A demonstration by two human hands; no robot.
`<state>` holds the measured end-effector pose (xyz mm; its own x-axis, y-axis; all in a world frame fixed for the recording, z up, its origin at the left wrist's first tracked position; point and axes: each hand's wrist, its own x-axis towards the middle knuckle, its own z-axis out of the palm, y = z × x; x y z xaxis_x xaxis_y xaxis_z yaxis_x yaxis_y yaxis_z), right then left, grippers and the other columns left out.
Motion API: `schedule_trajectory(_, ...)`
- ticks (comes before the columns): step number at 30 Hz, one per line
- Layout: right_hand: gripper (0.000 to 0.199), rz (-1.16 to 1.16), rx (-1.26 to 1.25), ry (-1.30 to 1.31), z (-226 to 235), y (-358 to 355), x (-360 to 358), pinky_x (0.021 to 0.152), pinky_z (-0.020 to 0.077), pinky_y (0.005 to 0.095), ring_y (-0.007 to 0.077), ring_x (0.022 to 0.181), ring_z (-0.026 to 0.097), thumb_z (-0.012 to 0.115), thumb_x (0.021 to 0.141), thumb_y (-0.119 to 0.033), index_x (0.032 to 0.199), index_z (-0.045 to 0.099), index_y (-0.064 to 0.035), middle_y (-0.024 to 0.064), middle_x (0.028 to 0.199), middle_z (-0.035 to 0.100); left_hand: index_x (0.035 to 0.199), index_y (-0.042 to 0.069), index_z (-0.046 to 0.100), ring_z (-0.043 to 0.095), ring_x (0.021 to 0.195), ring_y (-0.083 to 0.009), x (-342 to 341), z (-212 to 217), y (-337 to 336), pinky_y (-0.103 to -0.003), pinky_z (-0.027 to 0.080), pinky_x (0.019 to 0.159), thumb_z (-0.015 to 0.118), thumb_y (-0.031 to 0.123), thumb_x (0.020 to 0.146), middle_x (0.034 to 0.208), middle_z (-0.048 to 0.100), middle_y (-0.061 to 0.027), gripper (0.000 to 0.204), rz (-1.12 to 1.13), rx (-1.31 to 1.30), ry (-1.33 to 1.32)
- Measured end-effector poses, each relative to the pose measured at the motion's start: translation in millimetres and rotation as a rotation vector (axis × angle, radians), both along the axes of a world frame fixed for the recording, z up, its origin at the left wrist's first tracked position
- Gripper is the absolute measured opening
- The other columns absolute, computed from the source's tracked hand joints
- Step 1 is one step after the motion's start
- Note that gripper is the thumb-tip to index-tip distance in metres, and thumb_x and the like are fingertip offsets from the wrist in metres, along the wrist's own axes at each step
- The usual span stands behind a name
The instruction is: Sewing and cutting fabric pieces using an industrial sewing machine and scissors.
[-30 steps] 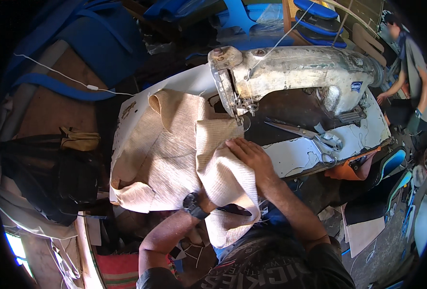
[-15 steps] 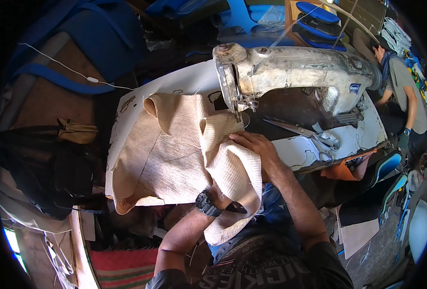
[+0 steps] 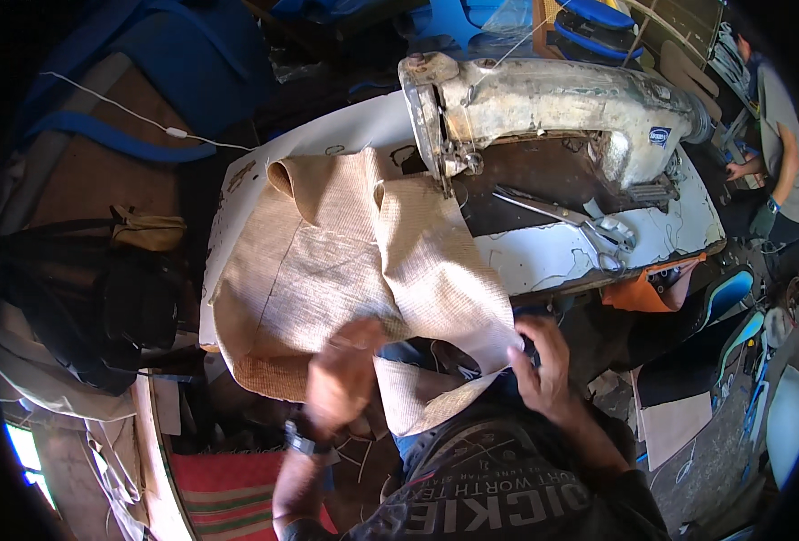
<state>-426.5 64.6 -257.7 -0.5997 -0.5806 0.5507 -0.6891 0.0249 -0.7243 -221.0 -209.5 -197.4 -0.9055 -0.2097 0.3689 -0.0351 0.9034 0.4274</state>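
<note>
A large piece of beige woven fabric [image 3: 327, 261] lies folded over the front of the sewing table, with one part under the needle area of an old, worn sewing machine [image 3: 543, 104]. A looped strip of it hangs past the table's front edge toward my lap. My left hand [image 3: 345, 365], wearing a black wristwatch, is at the fabric's near edge; motion smears its fingers. At the strip's right edge is my right hand [image 3: 546, 365], thumb and fingers apart and curved, the tips close to or touching the cloth.
Scissors [image 3: 552, 209] lie on the white, chipped tabletop [image 3: 543, 261] right of the fabric. An orange piece [image 3: 656, 287] hangs below the table's right edge. A black bag [image 3: 138, 298] is at left. Another person [image 3: 782, 144] works at far right.
Both hands have come back from the needle area toward me, the left down and left, the right down and right. The strip no longer covers my left forearm and now spreads wider.
</note>
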Motion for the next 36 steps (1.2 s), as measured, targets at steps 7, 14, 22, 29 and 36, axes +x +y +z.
schedule_trajectory(7, 0.037, 0.141, -0.065, -0.955, -94, -22, 39, 0.092, 0.0567, 0.034, 0.0146, 0.102, 0.07, 0.081, 0.102, -0.026, 0.128, 0.07, -0.0015, 0.0084, 0.111, 0.077, 0.144, 0.0, 0.068, 0.063, 0.138, -0.0426, -18, 5, -103, -0.047, 0.048, 0.118, 0.067, 0.013, 0.106, 0.149, 0.066, -0.0246, 0.04, 0.333, -0.055, 0.136)
schedule_trajectory(14, 0.046, -0.127, -0.017, -0.512, -70, -24, 35, 0.09, 0.0589, 0.044, 0.0367, 0.1, 0.074, 0.081, 0.1, -0.033, 0.128, 0.065, 0.0002, 0.0226, 0.11, 0.074, 0.147, -0.003, 0.065, 0.06, 0.139, -0.0415, 28, -22, -59, -0.05, 0.046, 0.118, 0.064, 0.03, 0.109, 0.153, 0.063, -0.0242, 0.05, 0.587, -0.335, -0.2)
schedule_trajectory(22, 0.031, -0.276, 0.114, -0.184, -91, -18, -1, 0.077, 0.0572, 0.0564, 0.0489, 0.09, 0.071, 0.074, 0.093, -0.016, 0.113, 0.058, 0.002, 0.0259, 0.097, 0.068, 0.133, -0.005, 0.072, 0.069, 0.122, -0.0473, -17, 5, -42, -0.052, 0.053, 0.106, 0.065, 0.039, 0.11, 0.133, 0.073, -0.0282, 0.05, 0.437, 0.001, -0.062)
schedule_trajectory(29, 0.029, -0.117, 0.216, -0.418, -102, 5, 32, 0.082, 0.0569, 0.0511, 0.0437, 0.096, 0.073, 0.066, 0.108, -0.027, 0.11, 0.073, 0.0015, 0.0274, 0.1, 0.072, 0.141, -0.005, 0.065, 0.074, 0.112, -0.0433, -112, -18, -35, -0.048, 0.058, 0.097, 0.077, 0.028, 0.102, 0.123, 0.077, -0.0268, 0.053, 0.325, 0.012, 0.051)
schedule_trajectory(36, 0.039, 0.623, 0.009, -0.934, -10, 18, 57, 0.082, 0.0513, 0.036, 0.0127, 0.09, 0.063, 0.066, 0.112, -0.032, 0.116, 0.074, 0.0062, 0.0142, 0.093, 0.073, 0.15, 0.005, 0.063, 0.076, 0.081, -0.0261, -131, -8, -85, -0.041, 0.059, 0.073, 0.072, 0.015, 0.103, 0.099, 0.08, -0.0209, 0.049, 0.219, -0.02, 0.185)
